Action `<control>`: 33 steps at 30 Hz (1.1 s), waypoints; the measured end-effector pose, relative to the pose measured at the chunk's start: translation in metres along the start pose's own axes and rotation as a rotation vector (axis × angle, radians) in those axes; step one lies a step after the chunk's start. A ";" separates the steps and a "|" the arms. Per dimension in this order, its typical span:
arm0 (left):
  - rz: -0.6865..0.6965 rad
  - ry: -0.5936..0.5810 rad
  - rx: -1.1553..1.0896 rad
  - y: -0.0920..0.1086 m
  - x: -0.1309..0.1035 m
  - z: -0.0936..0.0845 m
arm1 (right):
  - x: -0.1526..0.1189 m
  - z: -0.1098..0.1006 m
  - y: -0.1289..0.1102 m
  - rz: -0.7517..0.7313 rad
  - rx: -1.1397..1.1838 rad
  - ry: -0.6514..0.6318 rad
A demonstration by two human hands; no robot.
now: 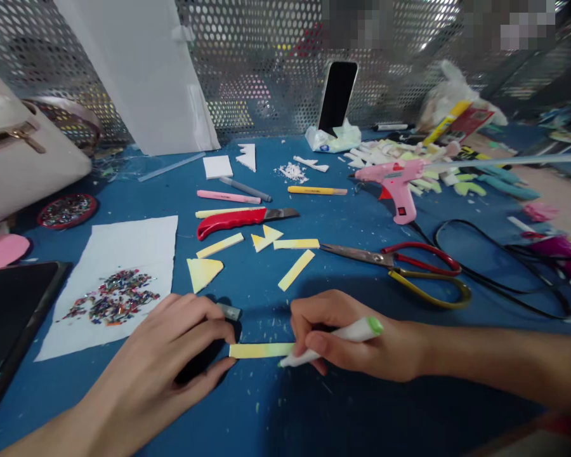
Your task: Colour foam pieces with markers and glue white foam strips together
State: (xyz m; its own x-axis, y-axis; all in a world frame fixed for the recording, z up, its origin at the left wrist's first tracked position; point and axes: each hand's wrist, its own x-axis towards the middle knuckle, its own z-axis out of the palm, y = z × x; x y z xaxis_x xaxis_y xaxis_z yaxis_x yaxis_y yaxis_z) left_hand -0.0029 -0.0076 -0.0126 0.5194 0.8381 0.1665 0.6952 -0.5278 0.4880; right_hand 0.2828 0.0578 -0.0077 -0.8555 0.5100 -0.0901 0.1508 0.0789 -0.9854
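A flat strip coloured yellow and pale green (pixel 259 350) lies on the blue table. Its left end is pinched between thumb and finger of my left hand (pixel 171 349). My right hand (pixel 347 336) grips a white marker with a green end (pixel 354 331), its tip down at the strip's lower edge. The right fingers cover the strip's right end. Just behind my left hand lies a small grey-green cylinder (pixel 230 311), like a marker cap. Beyond the hands are several yellow-tinted pieces, among them a rounded wedge (pixel 203 273), a notched piece (pixel 267 237) and a slanted strip (pixel 296 270).
A red utility knife (pixel 233 222), scissors (pixel 385 257) and a pink glue gun (pixel 394 181) lie beyond my hands. Left are a paper with beads (pixel 159 241) and a dark phone (pixel 16 317). Another phone (pixel 337 95) stands at the back; a cord (pixel 495 289) loops at right.
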 end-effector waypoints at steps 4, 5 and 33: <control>-0.003 -0.006 -0.004 0.001 0.001 -0.001 | -0.001 0.000 0.002 0.011 -0.010 0.025; -0.001 -0.006 -0.004 0.001 0.001 -0.001 | -0.001 0.000 0.003 0.010 -0.010 0.015; 0.021 0.011 0.020 0.000 0.001 0.000 | 0.000 0.000 0.003 -0.076 0.048 0.012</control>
State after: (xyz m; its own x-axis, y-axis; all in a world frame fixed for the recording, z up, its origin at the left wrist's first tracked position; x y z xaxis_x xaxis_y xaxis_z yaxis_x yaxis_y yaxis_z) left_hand -0.0026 -0.0071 -0.0120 0.5284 0.8283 0.1862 0.6939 -0.5477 0.4674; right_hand 0.2828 0.0579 -0.0109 -0.8575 0.5143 -0.0134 0.0614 0.0764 -0.9952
